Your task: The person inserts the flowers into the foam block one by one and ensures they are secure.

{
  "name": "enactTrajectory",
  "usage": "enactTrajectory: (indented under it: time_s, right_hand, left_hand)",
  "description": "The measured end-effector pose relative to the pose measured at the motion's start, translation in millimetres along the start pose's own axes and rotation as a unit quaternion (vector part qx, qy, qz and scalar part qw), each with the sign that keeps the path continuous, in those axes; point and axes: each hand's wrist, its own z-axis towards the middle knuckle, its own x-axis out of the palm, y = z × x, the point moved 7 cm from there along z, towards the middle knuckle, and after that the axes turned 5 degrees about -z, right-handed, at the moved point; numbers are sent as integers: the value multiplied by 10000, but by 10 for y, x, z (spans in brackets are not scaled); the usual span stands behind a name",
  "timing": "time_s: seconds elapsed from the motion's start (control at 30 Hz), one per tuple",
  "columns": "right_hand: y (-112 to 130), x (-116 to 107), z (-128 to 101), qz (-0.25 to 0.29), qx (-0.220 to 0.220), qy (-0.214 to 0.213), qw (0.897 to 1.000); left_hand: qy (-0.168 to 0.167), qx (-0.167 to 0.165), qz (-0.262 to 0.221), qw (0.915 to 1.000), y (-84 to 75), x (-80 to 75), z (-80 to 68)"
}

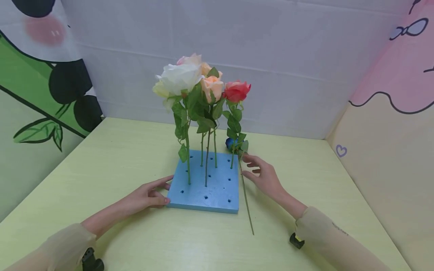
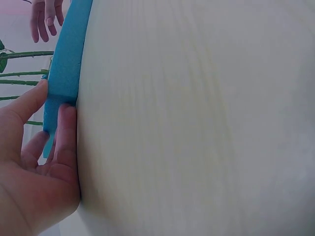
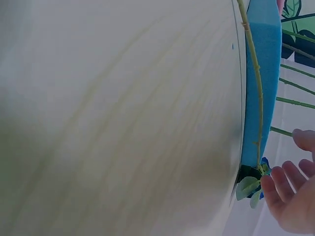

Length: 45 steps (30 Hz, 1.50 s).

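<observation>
A blue foam board (image 1: 220, 192) with rows of small holes lies flat on the table. Several artificial roses stand upright in it, among them a white rose (image 1: 181, 78), a peach rose (image 1: 212, 89) and a red rose (image 1: 237, 91). My left hand (image 1: 149, 195) touches the board's left side near its front corner, thumb and fingers extended. To the right of the board, a blue rose (image 1: 230, 143) lies with its long stem (image 1: 247, 205) along the board's edge. My right hand (image 1: 264, 177) hovers beside that stem near its leaves (image 3: 247, 188), fingers loosely bent and holding nothing.
The pale yellow table (image 1: 135, 241) reaches back to a white cloth backdrop (image 1: 288, 75). Painted panels stand at the left and right. The standing roses rise high between the two arms, and their leaves (image 1: 194, 101) overlap one another.
</observation>
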Motion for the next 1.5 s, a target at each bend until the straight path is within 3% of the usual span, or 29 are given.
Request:
enactTrajectory:
  time_s: [0.2,1.07,1.27,1.5]
  right_hand:
    - [-91,49,4,-223,249,282,9990]
    - [-254,239,50,-629,604,1295,9877]
    - [-265,268,57,-506,753,1394,9861]
    - [-300,278,53,213,1224,1529,9804]
  left_hand:
    - [-13,-36,-2,10000,9,0,5]
    - [-42,-44,21,10000,0,-5,3]
    - [-42,-109,-41,9999,17,-1,16]
    - [-73,-141,-23,9999,25,3,17]
